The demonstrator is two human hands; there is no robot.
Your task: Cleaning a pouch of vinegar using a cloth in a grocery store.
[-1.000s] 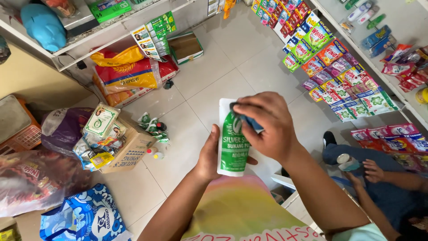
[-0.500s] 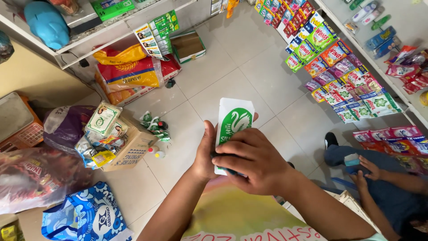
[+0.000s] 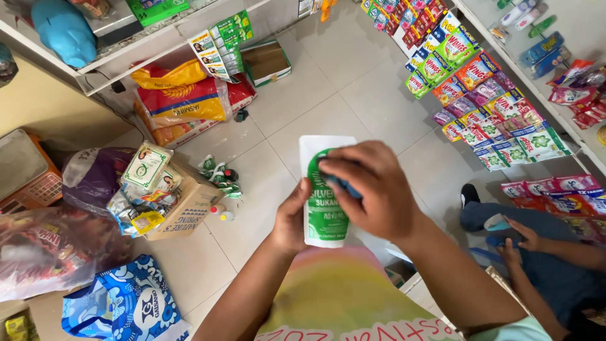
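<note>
Here, floor (image 3: 353, 82): pale square tiles fill the middle of the view; goods sit around its edges, which leaves the centre open for walking.
Hanging sachet strips (image 3: 486, 95): at two o'clock, bright packets hang in overlapping rows down a shelf front, so many kinds show at once.
Rice sacks (image 3: 183, 101): at eleven o'clock, yellow and red sacks lie stacked under the white shelf, low down, probably because they are heavy.
Cardboard box (image 3: 183, 208): at nine o'clock, it stands open on the tiles with small packets piled on top; a few little bottles lie just beside it.
Blue bag (image 3: 126, 303): at seven o'clock, slumped on the floor near a red-tinted plastic sack.
Another person (image 3: 536, 259): at four o'clock, crouched by the lower shelf, one hand near the packets there.
Pouch (image 3: 323, 202): white and green, flat, held upright at the centre, its printed face turned up toward the camera, seemingly so that face is in reach.
Right hand (image 3: 372, 189): laid across the pouch's front, fingers curled shut around a small dark blue object, hard to identify, that presses on the face.
Left hand (image 3: 291, 218): at the pouch's lower left edge, thumb on the front and fingers closed behind, bracing it against the other hand's pressure.
</note>
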